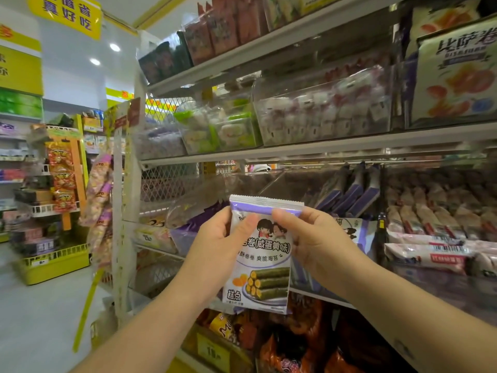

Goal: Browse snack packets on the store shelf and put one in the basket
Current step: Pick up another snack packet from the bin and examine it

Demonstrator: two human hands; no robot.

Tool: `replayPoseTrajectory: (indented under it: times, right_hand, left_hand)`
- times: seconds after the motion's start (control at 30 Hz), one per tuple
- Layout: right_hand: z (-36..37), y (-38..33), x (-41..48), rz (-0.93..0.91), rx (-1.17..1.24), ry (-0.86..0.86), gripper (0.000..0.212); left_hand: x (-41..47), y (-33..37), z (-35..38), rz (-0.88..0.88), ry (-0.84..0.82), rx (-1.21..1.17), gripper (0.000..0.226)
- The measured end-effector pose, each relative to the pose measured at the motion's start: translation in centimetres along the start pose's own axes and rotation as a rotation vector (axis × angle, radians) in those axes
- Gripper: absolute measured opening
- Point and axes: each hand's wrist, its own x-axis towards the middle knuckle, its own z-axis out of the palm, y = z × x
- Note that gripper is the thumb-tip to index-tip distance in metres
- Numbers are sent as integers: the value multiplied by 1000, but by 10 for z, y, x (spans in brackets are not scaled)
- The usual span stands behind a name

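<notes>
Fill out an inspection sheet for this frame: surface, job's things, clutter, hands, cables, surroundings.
Surface: tiered store shelf, packed with snacks.
Job's things: purple-and-white snack packet held upright in front of the shelf; basket not in view.
Clutter: clear bins of wrapped sweets above; orange packets below.
Hands: left hand grips the packet's left side, thumb on its front; right hand pinches its upper right edge.
Cables: nothing seen.
Surroundings: yellow display stand across the aisle, to the left.
</notes>
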Motion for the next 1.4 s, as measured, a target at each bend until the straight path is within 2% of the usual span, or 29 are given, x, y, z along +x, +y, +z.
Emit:
replayPoseTrajectory:
  times: [0.1,0.23,0.37,0.47,0.63,0.7,0.77,0.83,0.93,1.03,1.17,1.3,1.4]
  right_hand:
    - [4,0,-3,24,94,6,28]
    - [3,0,-3,42,94,13,27]
    - [5,0,-2,36,50,2,32]
    - [1,2,-2,7,-87,-18,32]
    - [-14,9,-14,291,-234,-268,41]
    - [-15,11,-16,344,-219,-267,41]
    - [-15,10,-15,359,-185,-231,36]
    - [-15,7,-14,364,-175,-193,24]
    - [-17,3,-11,352,-215,-144,23]
    - [-19,0,-9,358,-232,-125,23]
    - [-20,0,-7,383,-211,-156,24]
    - [-22,0,-8,391,-191,-221,36]
    - [-21,1,-8,354,-218,-207,38]
  left_hand:
    - [-1,-3,2,8,4,-91,24]
    - [-3,-5,4,11,-19,-219,21]
    - [-2,-6,4,21,-41,-288,23]
    - [-1,-6,2,41,23,-277,23]
    - [8,2,-6,25,194,-356,17]
    - [11,5,-7,-36,214,-380,16]
    - [12,7,-10,-151,154,-403,17]
    - [10,6,-16,-309,29,-377,27]
    - [2,0,-27,-480,-134,-322,41]
    - [-4,-5,-30,-502,-197,-344,41]
    - [-5,-5,-32,-526,-201,-387,42]
    - [-7,-2,-33,-557,-221,-397,44]
    - [-9,2,-28,-550,-211,-336,37]
